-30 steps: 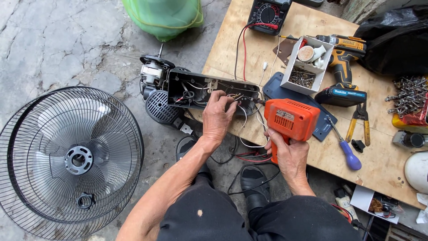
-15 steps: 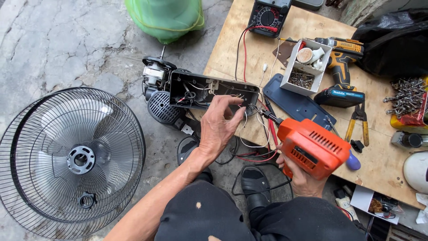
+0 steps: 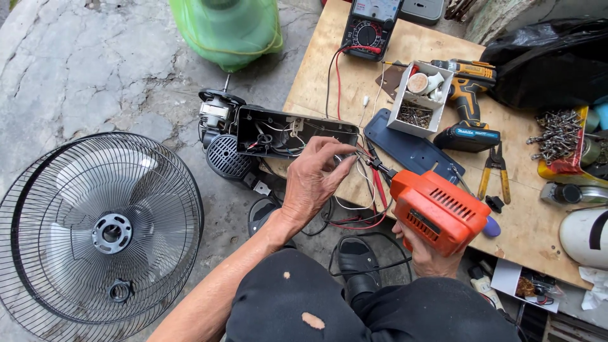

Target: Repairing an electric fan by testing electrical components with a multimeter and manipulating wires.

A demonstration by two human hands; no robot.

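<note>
My right hand [image 3: 425, 252] grips an orange soldering gun [image 3: 437, 211] from below, with its dark tip [image 3: 373, 159] pointing left at a bunch of thin wires [image 3: 359, 154]. My left hand [image 3: 313, 180] pinches those wires between fingertips, just off the right end of an open black fan housing [image 3: 292, 131]. The housing lies on the edge of a plywood board [image 3: 525, 221], with a small fan motor [image 3: 215, 113] at its left end. Red and white wires [image 3: 354, 215] hang down below my hands.
A round wire fan guard [image 3: 95, 234] lies on the concrete at left, a green bag [image 3: 229, 28] at the top. On the board sit a multimeter [image 3: 369, 25], a white box of screws [image 3: 418, 95], a cordless drill [image 3: 467, 104], yellow pliers [image 3: 495, 172], a dark plastic cover [image 3: 411, 152], a screw pile [image 3: 560, 130].
The soldering gun has swung down and right, turning so its tip points at the wires. My left hand has lifted off the housing and now pinches the wires.
</note>
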